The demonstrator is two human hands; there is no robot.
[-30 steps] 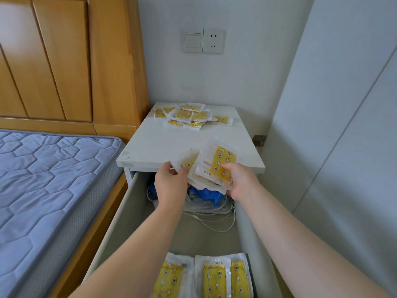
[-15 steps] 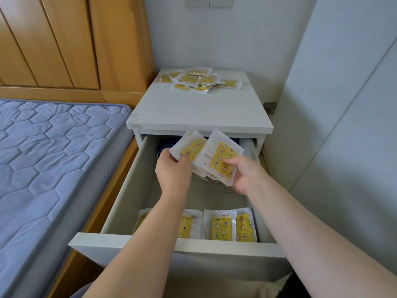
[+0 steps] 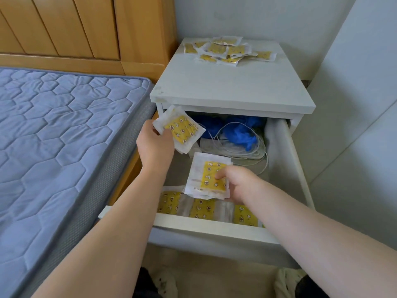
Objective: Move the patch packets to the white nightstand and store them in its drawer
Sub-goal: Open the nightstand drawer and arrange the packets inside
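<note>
The white nightstand (image 3: pixel 232 91) has its drawer (image 3: pixel 214 230) pulled out. My left hand (image 3: pixel 155 144) grips a small stack of yellow-and-white patch packets (image 3: pixel 182 131) above the drawer's left side. My right hand (image 3: pixel 239 183) pinches a second stack of packets (image 3: pixel 207 177) low inside the drawer, just above a row of packets (image 3: pixel 204 208) lying along the drawer's front. A pile of several more packets (image 3: pixel 227 50) lies on the back of the nightstand top.
Blue plastic items (image 3: pixel 240 134) and coiled white cable (image 3: pixel 242 151) fill the drawer's back. A bed with a blue quilted mattress (image 3: pixel 58 134) and wooden headboard (image 3: pixel 86 29) borders the left. A white wall panel (image 3: pixel 354 125) stands close on the right.
The one bundle held between both hands has split. My right hand lowered its stack into the drawer toward the front row, while my left hand moved left with its own stack.
</note>
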